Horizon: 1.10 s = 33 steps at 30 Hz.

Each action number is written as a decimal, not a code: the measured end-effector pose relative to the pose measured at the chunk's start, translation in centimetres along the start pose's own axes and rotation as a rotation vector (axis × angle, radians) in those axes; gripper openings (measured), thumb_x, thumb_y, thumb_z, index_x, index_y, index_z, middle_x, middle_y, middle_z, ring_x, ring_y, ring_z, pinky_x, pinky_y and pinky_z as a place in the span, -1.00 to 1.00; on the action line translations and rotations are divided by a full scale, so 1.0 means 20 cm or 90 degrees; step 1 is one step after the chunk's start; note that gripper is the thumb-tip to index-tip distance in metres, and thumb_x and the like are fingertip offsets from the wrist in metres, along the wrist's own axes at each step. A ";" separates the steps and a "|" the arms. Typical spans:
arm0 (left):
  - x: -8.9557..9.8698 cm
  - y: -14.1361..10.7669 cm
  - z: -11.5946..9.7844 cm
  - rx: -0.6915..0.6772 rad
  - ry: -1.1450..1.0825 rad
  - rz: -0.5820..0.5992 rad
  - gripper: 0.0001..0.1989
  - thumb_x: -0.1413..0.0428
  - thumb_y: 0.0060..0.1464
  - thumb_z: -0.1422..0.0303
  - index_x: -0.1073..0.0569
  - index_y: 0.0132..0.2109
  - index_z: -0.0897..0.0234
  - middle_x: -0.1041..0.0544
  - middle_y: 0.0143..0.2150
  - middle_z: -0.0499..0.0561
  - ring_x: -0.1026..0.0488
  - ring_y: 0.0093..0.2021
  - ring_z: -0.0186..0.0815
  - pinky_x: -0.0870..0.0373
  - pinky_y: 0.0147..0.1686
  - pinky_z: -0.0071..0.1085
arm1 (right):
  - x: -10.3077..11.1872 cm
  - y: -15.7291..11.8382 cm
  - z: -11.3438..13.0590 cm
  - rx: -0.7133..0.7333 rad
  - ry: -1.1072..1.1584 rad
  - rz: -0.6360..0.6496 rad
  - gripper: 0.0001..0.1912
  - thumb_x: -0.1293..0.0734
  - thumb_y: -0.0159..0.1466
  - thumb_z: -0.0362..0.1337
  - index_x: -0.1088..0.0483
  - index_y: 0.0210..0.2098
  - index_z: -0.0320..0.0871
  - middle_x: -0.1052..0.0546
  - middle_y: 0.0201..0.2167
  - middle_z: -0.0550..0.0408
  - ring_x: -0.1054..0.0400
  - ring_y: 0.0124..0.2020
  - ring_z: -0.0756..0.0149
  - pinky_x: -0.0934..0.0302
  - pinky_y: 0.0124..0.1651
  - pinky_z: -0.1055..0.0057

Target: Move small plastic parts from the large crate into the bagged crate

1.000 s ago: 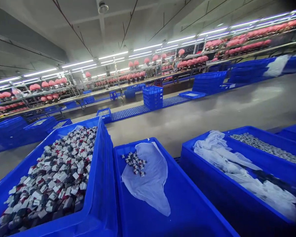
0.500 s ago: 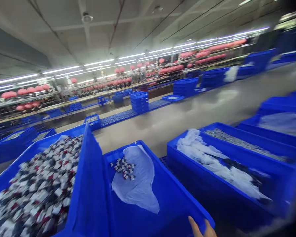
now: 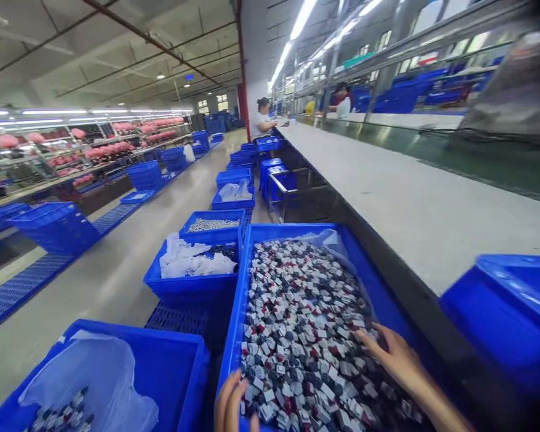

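Observation:
A blue plastic bin stands in front of me, filled with many small white, dark and red block-like parts. Along its far right side a translucent plastic liner shows. My left hand is closed over the bin's near left rim, its lower part cut off by the frame. Over the parts at the right side hovers or rests my right hand, fingers apart, near the inner wall. Whether its fingertips touch the parts I cannot tell.
Another blue bin at lower left holds a plastic sheet and a few parts. Beyond it stand more bins, one with white bags. A long white worktable runs along the right, with a blue bin beside it. A person sits farther off.
My view has swung to the right. The bin with few parts has shifted to the lower left, and a full bin is before me. Both hands show now; only one showed earlier, at a rim.

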State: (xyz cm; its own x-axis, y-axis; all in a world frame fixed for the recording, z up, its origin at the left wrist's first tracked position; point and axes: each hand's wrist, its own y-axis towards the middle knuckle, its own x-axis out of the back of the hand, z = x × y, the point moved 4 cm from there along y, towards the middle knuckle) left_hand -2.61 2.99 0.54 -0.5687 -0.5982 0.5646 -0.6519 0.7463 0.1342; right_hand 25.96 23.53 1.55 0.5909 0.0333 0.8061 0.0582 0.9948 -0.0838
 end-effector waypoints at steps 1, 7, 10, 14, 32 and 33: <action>-0.08 0.08 -0.09 -0.059 0.003 0.036 -0.64 0.08 0.05 0.23 -0.30 0.00 0.16 -0.27 0.10 0.08 -0.18 0.10 -0.22 -0.15 0.07 -0.23 | -0.04 0.00 -0.06 -0.022 -0.008 -0.001 -0.26 -0.12 -0.03 0.09 -0.23 -0.06 -0.39 -0.32 -0.02 -0.32 -0.18 0.03 -0.05 -0.10 0.04 0.16; -0.51 0.41 -0.23 -0.035 0.150 0.101 -0.58 0.08 0.00 0.29 -0.28 0.01 0.37 -0.17 0.13 0.32 -0.14 0.09 0.07 -0.12 -0.02 0.05 | -0.23 -0.06 -0.13 -0.117 -0.091 -0.072 -0.24 -0.03 0.08 0.15 -0.04 0.11 -0.25 -0.15 0.08 -0.29 -0.19 -0.01 -0.17 -0.07 -0.05 -0.04; -0.56 0.41 -0.17 -0.025 0.168 0.115 -0.59 0.06 0.00 0.25 -0.32 -0.03 0.38 -0.23 0.08 0.31 -0.19 0.04 0.06 -0.15 -0.06 0.03 | -0.23 -0.12 -0.05 -0.054 -0.133 -0.064 -0.25 -0.06 0.08 0.17 -0.10 0.08 -0.23 -0.19 0.05 -0.27 -0.17 0.01 -0.12 -0.05 -0.04 0.03; -0.54 0.40 -0.14 -0.061 0.155 0.153 -0.62 0.05 0.00 0.21 -0.37 -0.08 0.31 -0.37 -0.06 0.18 -0.25 -0.02 -0.08 -0.16 -0.02 -0.16 | -0.29 -0.19 0.18 0.158 -0.172 0.022 -0.30 -0.25 -0.06 0.16 -0.22 0.02 0.00 -0.19 0.10 -0.05 -0.02 0.12 0.00 0.14 0.11 0.11; -0.54 0.48 -0.06 0.033 -0.016 0.154 -0.73 0.05 0.07 0.26 -0.35 -0.14 0.33 -0.41 -0.15 0.07 -0.31 -0.08 -0.26 -0.19 -0.04 -0.15 | -0.43 -0.09 0.37 0.317 -0.267 0.225 -0.25 -0.36 -0.12 -0.09 -0.15 0.06 -0.11 -0.32 -0.12 -0.11 -0.18 -0.10 0.00 -0.13 -0.21 0.19; -0.54 0.48 -0.06 0.044 -0.031 0.152 -0.73 0.04 0.07 0.26 -0.35 -0.14 0.33 -0.41 -0.15 0.07 -0.32 -0.08 -0.27 -0.20 -0.04 -0.15 | -0.43 -0.09 0.36 0.317 -0.263 0.224 -0.24 -0.37 -0.13 -0.09 -0.16 0.06 -0.11 -0.31 -0.10 -0.11 -0.18 -0.10 -0.01 -0.13 -0.21 0.18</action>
State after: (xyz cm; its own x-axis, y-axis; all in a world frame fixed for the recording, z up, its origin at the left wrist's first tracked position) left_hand -2.20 16.99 -3.20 -0.7331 -0.4217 0.5335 -0.5278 0.8476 -0.0553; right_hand 14.88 22.13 -0.99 0.1495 0.2946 0.9439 -0.5096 0.8410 -0.1818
